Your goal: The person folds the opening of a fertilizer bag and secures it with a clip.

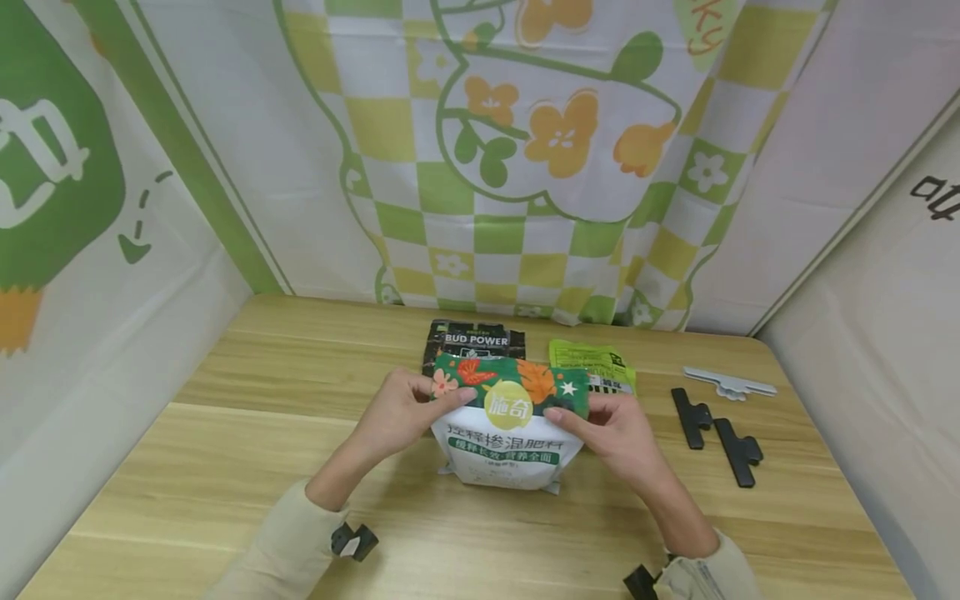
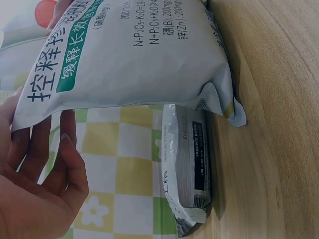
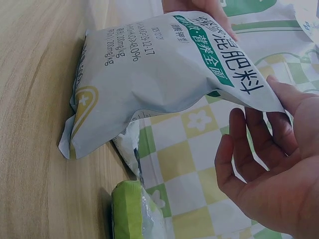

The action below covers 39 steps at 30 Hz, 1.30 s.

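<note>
A white fertilizer bag [image 1: 504, 467] with a green floral top band stands upright on the wooden table. My left hand [image 1: 397, 417] pinches the left side of its top, thumb in front and fingers behind. On the opposite side my right hand [image 1: 618, 433] pinches the top in the same way. In the left wrist view, the curled fingers [image 2: 70, 169] of the left hand show behind the bag's edge. The right wrist view shows the right thumb on the front of the bag [image 3: 144, 74] and the other fingers behind it.
Behind the fertilizer bag lies a black "BUD POWER" packet [image 1: 476, 339], partly covered. A lime-green packet [image 1: 592, 354] lies behind the right hand. To the right are a white sealing clip [image 1: 727, 382] and two black clips [image 1: 690, 418]. A patterned curtain [image 1: 525, 250] hangs behind the table.
</note>
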Motion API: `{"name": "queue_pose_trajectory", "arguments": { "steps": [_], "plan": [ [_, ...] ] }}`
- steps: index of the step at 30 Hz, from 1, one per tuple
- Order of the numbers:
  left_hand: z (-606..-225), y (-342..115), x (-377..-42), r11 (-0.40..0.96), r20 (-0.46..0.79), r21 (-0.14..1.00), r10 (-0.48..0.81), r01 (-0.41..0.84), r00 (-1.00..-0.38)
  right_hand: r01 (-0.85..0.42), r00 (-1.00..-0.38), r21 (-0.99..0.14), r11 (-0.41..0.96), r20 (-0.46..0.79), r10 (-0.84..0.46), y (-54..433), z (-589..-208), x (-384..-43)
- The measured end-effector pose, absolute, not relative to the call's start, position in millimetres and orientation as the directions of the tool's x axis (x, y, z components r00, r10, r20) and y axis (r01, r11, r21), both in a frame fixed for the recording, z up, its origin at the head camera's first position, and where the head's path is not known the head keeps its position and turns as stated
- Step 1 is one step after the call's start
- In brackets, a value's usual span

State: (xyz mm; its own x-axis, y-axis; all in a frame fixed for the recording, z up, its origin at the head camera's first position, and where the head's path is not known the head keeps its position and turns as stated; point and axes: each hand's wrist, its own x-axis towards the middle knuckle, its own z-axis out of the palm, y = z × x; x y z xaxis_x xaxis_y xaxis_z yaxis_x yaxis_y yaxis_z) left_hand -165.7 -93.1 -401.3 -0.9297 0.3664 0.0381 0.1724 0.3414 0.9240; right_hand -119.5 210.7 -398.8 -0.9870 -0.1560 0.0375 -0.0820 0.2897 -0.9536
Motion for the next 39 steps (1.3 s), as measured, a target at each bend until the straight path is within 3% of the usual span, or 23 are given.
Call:
{"name": "queue_pose_trajectory", "arguments": {
  "steps": [26, 36, 39],
  "plan": [
    [-404.1, -88.5, -163.2, 0.399, -0.006, 0.911, 0.261, 0.102, -0.965, -0.101, -0.988, -0.944, 0.314, 0.058, -0.146, 214.7, -406.0, -118.3],
    [-405.3, -83.4, -165.3, 0.434, -0.099, 0.901, 0.21, 0.002, -0.973, 0.053, -0.995, -0.914, 0.403, -0.083, -0.058, 211.1, -402.3, -116.9],
    [-405.9, -81.6, -165.1, 0.397, -0.052, 0.917, 0.199, 0.032, -0.979, 0.006, -0.998, -0.901, 0.434, -0.029, -0.046, 209.5, -402.1, -114.7]
  ]
}}
